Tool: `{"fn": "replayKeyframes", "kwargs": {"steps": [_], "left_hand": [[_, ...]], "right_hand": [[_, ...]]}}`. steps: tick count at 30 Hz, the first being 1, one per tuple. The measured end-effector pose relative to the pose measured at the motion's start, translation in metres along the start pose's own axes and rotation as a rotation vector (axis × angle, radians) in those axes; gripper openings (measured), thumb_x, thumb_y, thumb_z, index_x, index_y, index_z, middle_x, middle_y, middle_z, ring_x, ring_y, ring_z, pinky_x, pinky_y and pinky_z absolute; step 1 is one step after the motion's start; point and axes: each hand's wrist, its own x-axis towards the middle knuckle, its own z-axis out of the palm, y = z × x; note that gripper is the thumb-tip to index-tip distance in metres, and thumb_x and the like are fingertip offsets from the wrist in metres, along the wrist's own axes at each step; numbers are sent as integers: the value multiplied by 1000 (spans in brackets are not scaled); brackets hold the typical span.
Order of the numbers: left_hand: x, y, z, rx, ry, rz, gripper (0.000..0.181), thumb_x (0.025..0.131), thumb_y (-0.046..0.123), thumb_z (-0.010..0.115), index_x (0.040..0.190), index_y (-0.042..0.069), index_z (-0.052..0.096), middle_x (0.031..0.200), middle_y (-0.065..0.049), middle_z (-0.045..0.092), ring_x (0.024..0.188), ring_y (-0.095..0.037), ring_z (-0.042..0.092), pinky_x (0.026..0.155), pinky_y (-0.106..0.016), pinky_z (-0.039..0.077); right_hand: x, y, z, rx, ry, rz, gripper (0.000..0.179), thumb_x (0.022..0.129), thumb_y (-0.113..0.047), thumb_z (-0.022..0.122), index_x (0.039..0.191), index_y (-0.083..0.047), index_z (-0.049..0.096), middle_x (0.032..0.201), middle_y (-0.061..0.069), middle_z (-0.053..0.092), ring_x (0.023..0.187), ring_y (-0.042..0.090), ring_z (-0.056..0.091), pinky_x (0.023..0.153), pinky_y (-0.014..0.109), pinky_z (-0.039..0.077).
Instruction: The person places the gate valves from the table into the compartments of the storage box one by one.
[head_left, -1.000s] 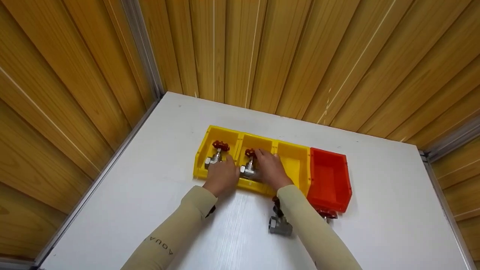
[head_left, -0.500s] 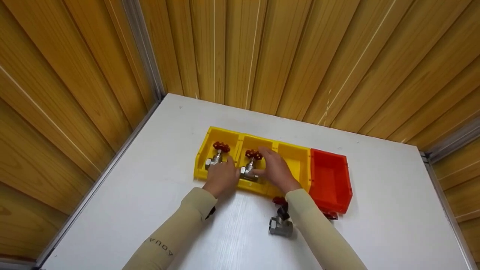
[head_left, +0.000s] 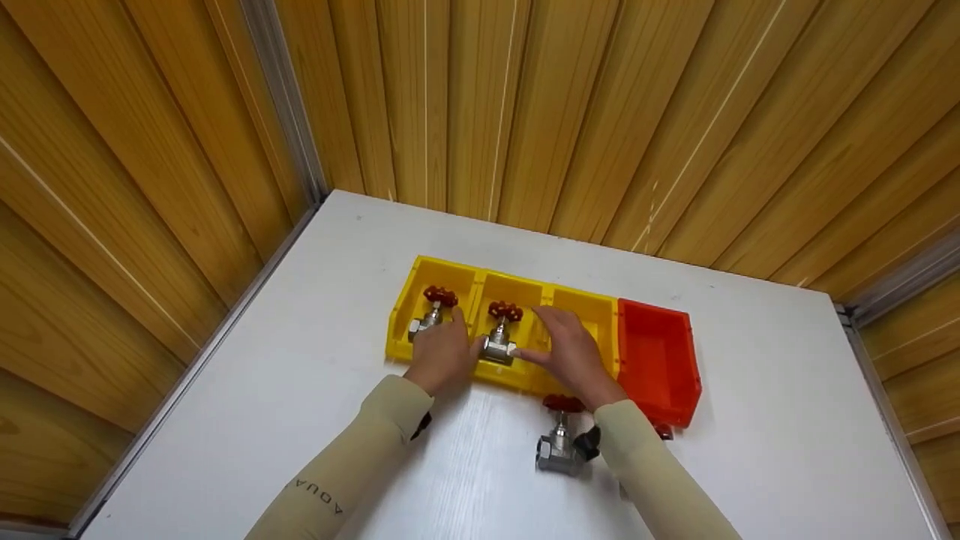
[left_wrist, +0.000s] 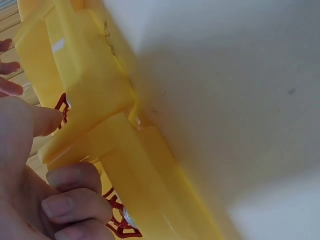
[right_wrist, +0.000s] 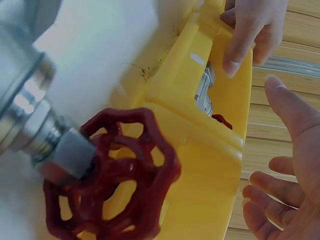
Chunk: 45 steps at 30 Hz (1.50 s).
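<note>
A gate valve (head_left: 499,345) with a red handwheel stands in the second yellow bin (head_left: 525,282). Another valve (head_left: 427,321) is in the leftmost yellow bin (head_left: 450,264), partly behind my left hand (head_left: 441,354). That hand grips the wall between these two bins, its thumb (left_wrist: 47,120) on one side and curled fingers (left_wrist: 75,207) on the other. Just right of the second bin's valve, my right hand (head_left: 576,356) hovers with fingers spread and nothing in them. On the table below it stands a third valve (head_left: 556,450), large in the right wrist view by its red handwheel (right_wrist: 167,160).
The third yellow bin (head_left: 600,330) joins a red bin (head_left: 660,360) at the row's right end. Part of another red handwheel (head_left: 664,432) shows beside my right sleeve. Wood-look panels (head_left: 525,112) close off the back and sides of the white table (head_left: 765,390).
My right hand has let go of the second bin's valve and drawn away to the right and towards me, uncovering more of the table valve. My left hand keeps its place.
</note>
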Motion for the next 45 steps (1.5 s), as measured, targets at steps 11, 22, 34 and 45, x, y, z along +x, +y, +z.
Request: {"fn": "replayKeyframes", "kwargs": {"steps": [11, 22, 34, 45], "left_hand": [[0, 7, -6, -43, 131, 54, 60, 95, 50, 52, 131, 3, 42, 50, 3, 36, 43, -12, 31, 41, -27, 21], [-2, 14, -4, -51, 208, 119, 47, 93, 49, 56, 112, 7, 46, 50, 4, 29, 40, -12, 25, 39, -26, 17], [-5, 27, -5, -67, 162, 150, 42, 96, 49, 52, 112, 10, 47, 52, 4, 34, 41, -12, 29, 40, -26, 22], [-5, 43, -1, -33, 126, 137, 45, 95, 50, 52, 115, 10, 50, 54, 3, 39, 44, -13, 36, 40, -25, 26]], "right_hand": [[-18, 14, -9, -13, 17, -20, 83, 75, -51, 77, 144, -18, 44, 145, 8, 45, 133, 30, 44, 105, 49, 43], [-31, 24, -16, -26, -5, -8, 82, 76, -51, 76, 144, -19, 44, 144, 5, 47, 133, 27, 43, 104, 48, 43], [-44, 30, -20, -28, 1, 20, 81, 75, -48, 78, 143, -21, 44, 143, 5, 48, 132, 28, 45, 103, 50, 44], [-55, 34, -21, -21, -2, 31, 80, 74, -51, 78, 142, -24, 46, 141, 2, 49, 130, 24, 45, 103, 48, 45]]}}
